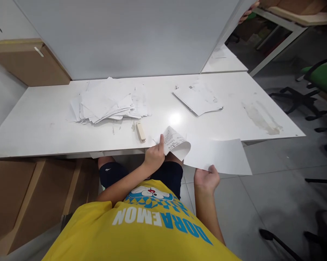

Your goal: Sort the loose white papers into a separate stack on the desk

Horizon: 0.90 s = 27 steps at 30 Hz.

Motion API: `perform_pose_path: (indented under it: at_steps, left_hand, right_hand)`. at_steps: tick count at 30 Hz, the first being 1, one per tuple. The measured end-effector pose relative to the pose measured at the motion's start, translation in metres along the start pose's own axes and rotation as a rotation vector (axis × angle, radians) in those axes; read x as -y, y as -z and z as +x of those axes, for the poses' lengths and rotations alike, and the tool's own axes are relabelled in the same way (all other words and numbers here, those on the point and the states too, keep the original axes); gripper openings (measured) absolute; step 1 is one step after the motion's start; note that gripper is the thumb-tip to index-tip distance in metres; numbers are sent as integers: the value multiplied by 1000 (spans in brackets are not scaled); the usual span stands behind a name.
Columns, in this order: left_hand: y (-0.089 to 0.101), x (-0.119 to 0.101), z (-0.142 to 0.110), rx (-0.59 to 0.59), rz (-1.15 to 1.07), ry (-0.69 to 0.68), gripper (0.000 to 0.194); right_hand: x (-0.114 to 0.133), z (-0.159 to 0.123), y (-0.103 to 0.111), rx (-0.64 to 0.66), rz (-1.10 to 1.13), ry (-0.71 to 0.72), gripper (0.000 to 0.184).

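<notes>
My left hand (pixel 154 158) is closed on a printed paper sheet (pixel 172 140), which curls over at its right side near the table's front edge. My right hand (pixel 206 177), palm up, pinches the lower edge of a blank white sheet (pixel 219 156) between thumb and fingers. This sheet reaches past the table edge over the floor. Whether the two papers are joined as one, I cannot tell. Just beyond my left hand lies a small cream stapler (pixel 140 131). A loose, spread-out heap of papers (pixel 106 101) is at the back left, and a neater paper stack (pixel 198 98) at the back right.
The white table (pixel 43 127) backs onto a grey partition panel (pixel 130 40). Cardboard boxes stand at its left end (pixel 41 61) and below it (pixel 43 195). Another person's hand (pixel 248 12) grips the panel's right edge. Office chairs (pixel 301 94) are on the right.
</notes>
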<state>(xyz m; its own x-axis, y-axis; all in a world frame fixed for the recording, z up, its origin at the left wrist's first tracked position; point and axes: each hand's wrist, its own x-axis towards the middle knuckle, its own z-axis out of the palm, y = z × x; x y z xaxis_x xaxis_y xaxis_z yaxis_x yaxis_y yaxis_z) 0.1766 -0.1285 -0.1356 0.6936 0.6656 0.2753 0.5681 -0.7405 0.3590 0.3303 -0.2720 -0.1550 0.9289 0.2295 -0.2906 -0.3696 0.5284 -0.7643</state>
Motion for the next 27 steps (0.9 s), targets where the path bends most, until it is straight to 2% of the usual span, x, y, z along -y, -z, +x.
perform_pose_path:
  at_steps: [2,4,7,10,13,17,22,25,27]
  left_hand:
    - [1,1,7,-18,-46,117,70]
    - [5,1,18,-22,-148,211,63]
    - [12,-4,34,-3,-281,233,55]
    - [12,-13,37,-10,-235,52,62]
    - [5,-19,29,-21,-120,-128,74]
    - [-2,-12,18,74,0,-200,70]
    - [2,10,14,205,37,-350,67]
    - [4,17,13,217,4,-434,73]
    - [2,20,9,155,-55,-466,73]
  right_hand:
    - [6,7,11,-12,3,34,35]
    - [10,12,20,-40,21,-1,36]
    - [7,9,22,-35,25,-93,34]
    - [-5,-5,9,5,18,-137,32]
    - [-16,-19,-9,81,23,-160,33]
    - [-21,-26,-28,199,30,-176,39]
    - [-15,-28,-40,237,94,-144,47]
    - [-16,-34,-45,262,84,-137,55]
    - [-19,-37,-47,246,51,-163,53]
